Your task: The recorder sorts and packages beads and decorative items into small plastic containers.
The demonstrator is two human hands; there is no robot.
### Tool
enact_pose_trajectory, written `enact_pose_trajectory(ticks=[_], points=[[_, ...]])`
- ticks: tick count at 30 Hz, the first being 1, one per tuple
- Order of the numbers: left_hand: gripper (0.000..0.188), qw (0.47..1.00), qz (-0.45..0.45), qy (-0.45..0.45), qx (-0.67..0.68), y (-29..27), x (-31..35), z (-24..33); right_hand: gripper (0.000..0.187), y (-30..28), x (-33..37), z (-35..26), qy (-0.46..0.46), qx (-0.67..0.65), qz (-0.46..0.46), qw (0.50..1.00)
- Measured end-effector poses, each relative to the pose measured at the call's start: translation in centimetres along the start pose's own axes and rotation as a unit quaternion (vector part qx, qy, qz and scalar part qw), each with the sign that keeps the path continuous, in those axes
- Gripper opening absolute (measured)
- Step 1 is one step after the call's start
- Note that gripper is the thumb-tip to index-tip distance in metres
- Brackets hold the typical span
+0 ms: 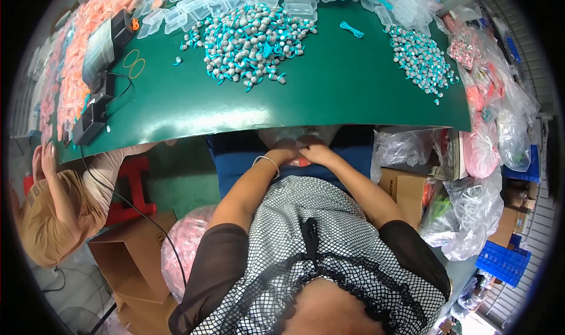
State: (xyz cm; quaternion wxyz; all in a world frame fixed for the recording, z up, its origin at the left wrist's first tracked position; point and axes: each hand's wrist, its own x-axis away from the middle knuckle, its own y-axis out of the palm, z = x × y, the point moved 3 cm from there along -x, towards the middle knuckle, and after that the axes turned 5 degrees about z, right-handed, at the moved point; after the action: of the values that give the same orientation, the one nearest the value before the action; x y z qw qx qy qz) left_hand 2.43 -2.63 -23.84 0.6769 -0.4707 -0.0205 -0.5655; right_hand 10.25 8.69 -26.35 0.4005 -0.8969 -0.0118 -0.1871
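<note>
My two hands are together over my lap, just below the table's near edge. Between them is a clear plastic bag (303, 161) with something red in it. My left hand (285, 151), with a pale bangle at the wrist, is closed on the bag's left side. My right hand (318, 153) grips it from the right, with its fingers bent inward. The table edge and the bag's folds partly hide the fingertips. What the red contents are, I cannot make out.
On the green table (353, 93) lie a large heap of grey-and-teal small pieces (250, 43) and a smaller heap (419, 58). Clear plastic cases (206, 5) line the back. A co-worker (62, 211) sits at the left. An open carton (132, 255) and a black cable (147, 208) are nearby.
</note>
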Motion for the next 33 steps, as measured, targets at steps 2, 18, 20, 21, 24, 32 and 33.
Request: enact_pose_trajectory(ticks=[2,18,20,21,24,32,33], points=[[0.04,1.0,-0.019,-0.01,-0.008,-1.2,1.0,0.0,0.035,-6.0,3.9,-5.8,-0.038,-0.139,-0.036,0.989],[0.017,0.807,0.554,0.175,0.101,-22.0,20.9,7.1,0.022,-35.1,1.4,-12.6,-0.192,-0.188,0.305,0.914],[0.02,0.773,0.618,0.142,-0.009,-22.3,19.2,6.5,0.018,-35.7,-1.1,-11.3,-0.206,-0.121,0.37,0.898],[0.02,0.769,0.623,0.134,-0.05,-22.3,18.7,6.6,0.018,-35.8,-2.1,-11.4,-0.209,-0.083,0.397,0.89],[0.023,0.771,0.618,0.102,-0.115,-21.6,17.2,6.2,0.016,-35.6,-4.6,-12.7,-0.222,0.012,0.43,0.875],[0.024,0.743,0.653,0.115,-0.086,-21.4,16.2,6.0,0.018,-34.0,-10.6,-14.8,-0.221,0.265,0.462,0.817],[0.024,0.749,0.649,0.106,-0.085,-21.3,16.1,6.0,0.018,-33.8,-11.6,-14.8,-0.215,0.298,0.466,0.805]])
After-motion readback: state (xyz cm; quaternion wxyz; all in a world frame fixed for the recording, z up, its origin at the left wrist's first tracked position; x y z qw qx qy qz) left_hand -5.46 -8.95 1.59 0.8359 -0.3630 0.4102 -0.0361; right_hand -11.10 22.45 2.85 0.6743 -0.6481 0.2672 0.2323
